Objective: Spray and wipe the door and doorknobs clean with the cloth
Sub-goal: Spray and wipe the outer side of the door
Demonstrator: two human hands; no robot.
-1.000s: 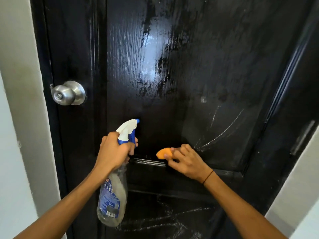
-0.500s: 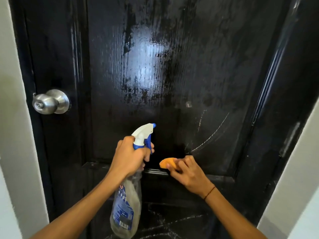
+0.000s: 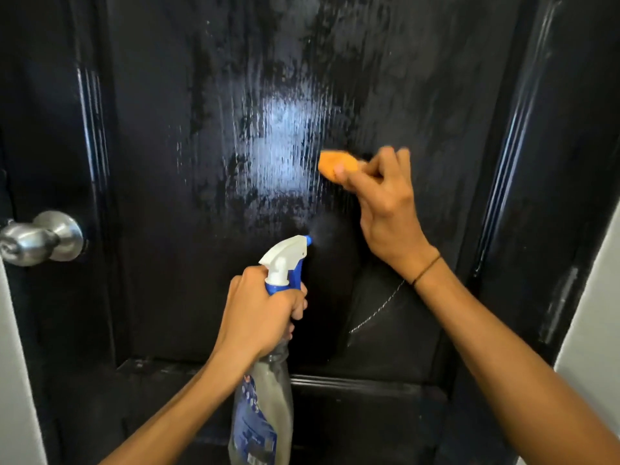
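A glossy black panelled door fills the view, with wet streaks and a bright sheen at its middle. A silver round doorknob sticks out at the left edge. My left hand grips the neck of a clear spray bottle with a white and blue trigger head; a faint mist leaves its nozzle toward the door. My right hand is raised above the nozzle, holding a folded orange cloth against the door panel.
White wall shows at the right beyond the dark door frame, and a pale strip of wall at the lower left. A thin white scratch arcs across the panel below my right wrist.
My right hand has lifted the orange cloth from the lower panel rail up to mid panel. My left hand raised the bottle and mist now leaves it. The view shifted right and closer.
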